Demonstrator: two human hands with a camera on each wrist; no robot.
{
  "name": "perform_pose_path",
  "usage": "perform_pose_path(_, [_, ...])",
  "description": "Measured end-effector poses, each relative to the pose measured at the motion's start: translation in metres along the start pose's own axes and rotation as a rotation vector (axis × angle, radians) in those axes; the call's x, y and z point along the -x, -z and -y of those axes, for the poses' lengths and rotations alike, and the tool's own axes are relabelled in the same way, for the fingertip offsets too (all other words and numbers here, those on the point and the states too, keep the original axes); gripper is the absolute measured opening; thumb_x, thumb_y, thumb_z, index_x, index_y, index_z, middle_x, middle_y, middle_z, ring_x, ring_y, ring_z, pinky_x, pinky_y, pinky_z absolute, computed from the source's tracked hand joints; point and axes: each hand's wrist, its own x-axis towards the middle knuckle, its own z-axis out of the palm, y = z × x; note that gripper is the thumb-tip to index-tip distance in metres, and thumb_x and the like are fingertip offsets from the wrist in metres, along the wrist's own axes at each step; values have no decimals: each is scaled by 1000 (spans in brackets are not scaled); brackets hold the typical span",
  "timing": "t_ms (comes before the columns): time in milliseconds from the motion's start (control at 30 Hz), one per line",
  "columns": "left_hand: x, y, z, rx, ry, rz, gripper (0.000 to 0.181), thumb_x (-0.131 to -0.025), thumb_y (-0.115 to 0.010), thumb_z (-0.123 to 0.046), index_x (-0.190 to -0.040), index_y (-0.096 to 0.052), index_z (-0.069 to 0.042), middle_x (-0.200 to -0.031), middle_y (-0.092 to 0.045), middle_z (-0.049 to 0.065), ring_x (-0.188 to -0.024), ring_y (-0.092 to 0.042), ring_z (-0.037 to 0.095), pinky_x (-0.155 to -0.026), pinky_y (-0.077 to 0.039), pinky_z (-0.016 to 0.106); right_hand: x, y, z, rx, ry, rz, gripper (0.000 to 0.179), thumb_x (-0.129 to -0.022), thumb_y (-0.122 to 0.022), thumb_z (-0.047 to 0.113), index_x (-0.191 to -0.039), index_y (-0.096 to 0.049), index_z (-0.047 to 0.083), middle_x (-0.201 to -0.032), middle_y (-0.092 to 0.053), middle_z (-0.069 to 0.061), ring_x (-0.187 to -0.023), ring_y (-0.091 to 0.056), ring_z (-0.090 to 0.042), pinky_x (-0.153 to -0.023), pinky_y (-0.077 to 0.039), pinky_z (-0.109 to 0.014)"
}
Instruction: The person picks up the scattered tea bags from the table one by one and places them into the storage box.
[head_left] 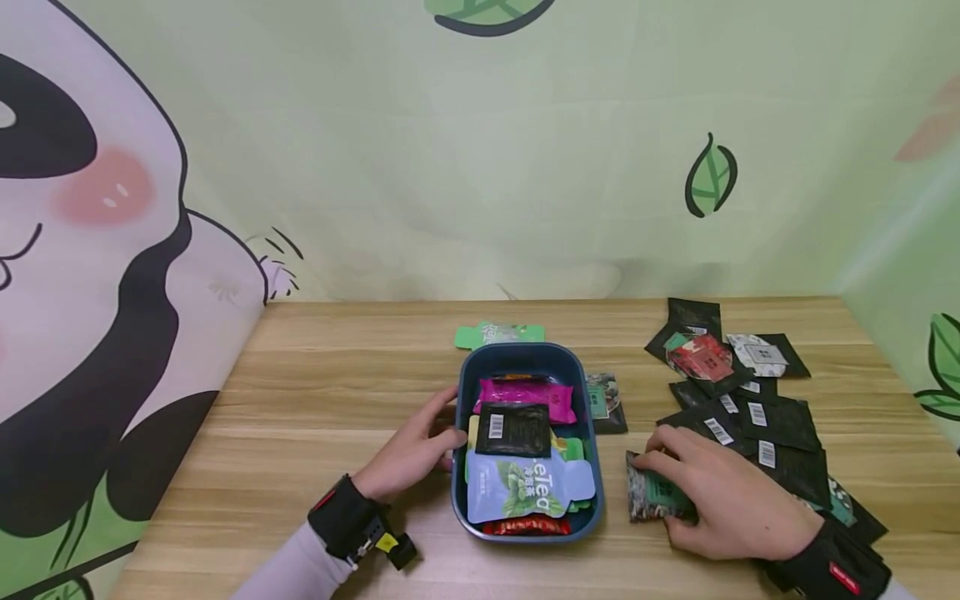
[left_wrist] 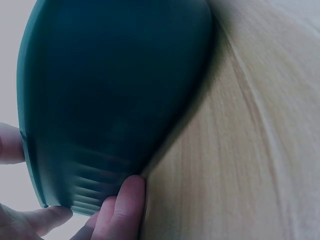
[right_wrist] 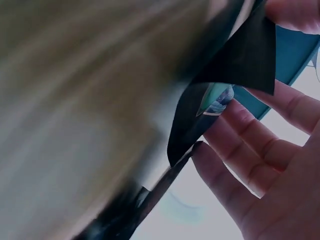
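Head view: a patterned sachet (head_left: 647,496) with a green label lies on the wood table (head_left: 337,350) under the right hand (head_left: 727,492), its near and far edges between thumb and curled fingers, which grip it. To its left, the left hand (head_left: 408,454) holds the blue bin (head_left: 525,358), thumb at the rim, fingers along the outer wall. The bin is a rounded rectangle with a thin rim; inside, a crinkled pink packet (head_left: 558,402), a matte black sachet (head_left: 517,437) with a barcode, a pale blue packet (head_left: 491,487) and a glossy red packet (head_left: 528,526) overlap. A green packet (head_left: 498,333) lies just beyond the far rim, and another sachet (head_left: 613,410) sits close by the bin's right wall. A strip of grained wood separates the bin from the gripped sachet; flat black sachets (head_left: 780,421) spread in a pile crowd the right hand's other side.

Left wrist view: fingertips (left_wrist: 131,197) press the bin's smooth wall low down, where it meets the wood, beside a row of short ridges.

Right wrist view: the sachet's dark, thin sheet stands tilted and bent at the fingertips (right_wrist: 202,155); the blurred foreground hides detail.
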Motion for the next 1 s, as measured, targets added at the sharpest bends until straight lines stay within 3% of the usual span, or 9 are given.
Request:
perform_pose_path(200, [0, 0, 0, -2, 7, -7, 70, -94, -58, -20, -159, -29, -19, -147, -46, 19, -115, -55, 29, -75, -56, 38, -4, 9, 4, -28, 0, -27, 54, -70, -78, 39, -122, -66, 30, -114, -45, 21, -98, -42, 2, -81, -49, -25])
perform_pose_path(300, [0, 0, 0, -2, 7, -5, 71, -94, -58, -20, -159, -29, -19, -147, -45, 19, -115, -55, 29, -75, -56, 38, -5, 7, 7, -22, -25, -13, 62, -72, -76, 58, -126, -65, 28, -114, -46, 19, -97, -43, 1, -82, -49, -27])
perform_pose_path(400, [0, 1, 0, -4, 6, -3, 71, -94, -58, -21, -159, -29, -20, -148, -45, 18, -115, -55, 29, -75, -56, 38, -6, 1, 15, -21, -72, 28, 80, -69, -65, 79, -130, -63, 27, -114, -47, 18, -97, -43, 0, -83, -50, -29])
perform_pose_path(533, [0, 1, 0, -4, 11, -10, 71, -94, -58, -21, -159, -29, -20, -147, -46, 18, -114, -55, 29, -75, -56, 38, -8, -4, 25, -13, -112, 85, 92, -66, -58, 87, -133, -61, 23, -112, -45, 13, -94, -43, -5, -81, -48, -31])
perform_pose_path(667, [0, 1, 0, -1, 19, -13, 71, -95, -58, -21, -159, -29, -21, -146, -46, 18, -114, -55, 30, -76, -56, 38, -10, -7, 28, -15, -112, 112, 86, -69, -62, 81, -132, -61, 23, -112, -44, 12, -95, -43, -6, -81, -48, -31])
perform_pose_path(833, [0, 0, 0, -1, 18, -12, 70, -94, -58, -21, -159, -30, -21, -145, -47, 18, -113, -55, 29, -76, -55, 38, -11, -8, 29, -27, -56, 91, 67, -74, -72, 64, -127, -64, 24, -113, -46, 13, -96, -43, -5, -83, -49, -31])
perform_pose_path(1000, [0, 0, 2, -4, 18, -11, 71, -94, -59, -22, -159, -30, -22, -146, -46, 17, -113, -55, 28, -75, -55, 38, -12, -10, 32, -17, 0, 69, 60, -72, -76, 49, -124, -66, 22, -115, -46, 12, -99, -43, -5, -85, -50, -32])
